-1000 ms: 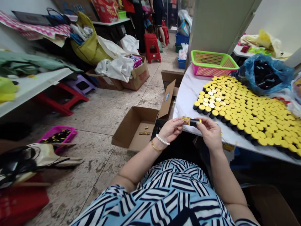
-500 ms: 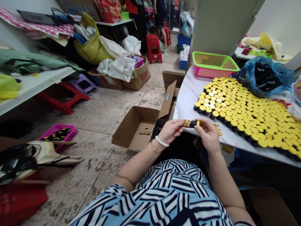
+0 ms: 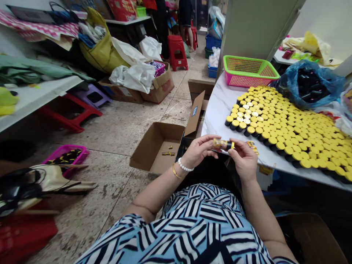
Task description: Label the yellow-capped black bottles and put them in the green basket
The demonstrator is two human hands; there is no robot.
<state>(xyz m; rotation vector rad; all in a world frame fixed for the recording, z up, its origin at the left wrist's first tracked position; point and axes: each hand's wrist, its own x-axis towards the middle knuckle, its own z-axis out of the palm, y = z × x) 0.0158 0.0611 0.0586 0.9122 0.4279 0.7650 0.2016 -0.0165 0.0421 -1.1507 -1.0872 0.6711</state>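
A small black tube (image 3: 229, 145) with a yellow end and a patterned yellow-brown section is held level above the table's near edge. My right hand (image 3: 244, 159) grips it at the yellow end, between thumb and fingers. My left hand (image 3: 202, 150) has its upper fingers at the patterned end, with the lower fingers loosely spread; its exact contact is partly hidden. Beside my right hand, patterned yellow labels or sheets (image 3: 252, 146) lie on the table edge. Many black tubes with yellow tops (image 3: 288, 126) stand packed upright on the white table (image 3: 216, 113).
An open cardboard box (image 3: 145, 156) on the floor holds a few small patterned pieces. A green and pink basket (image 3: 250, 81) and a blue bag (image 3: 291, 84) of black pieces stand on the table. A pink tray (image 3: 82, 156) and red stool (image 3: 177, 51) are on the floor.
My left fingers have loosened and spread from their pinch on the tube's patterned end. The tube has turned, showing more of that section. The view has shifted slightly.
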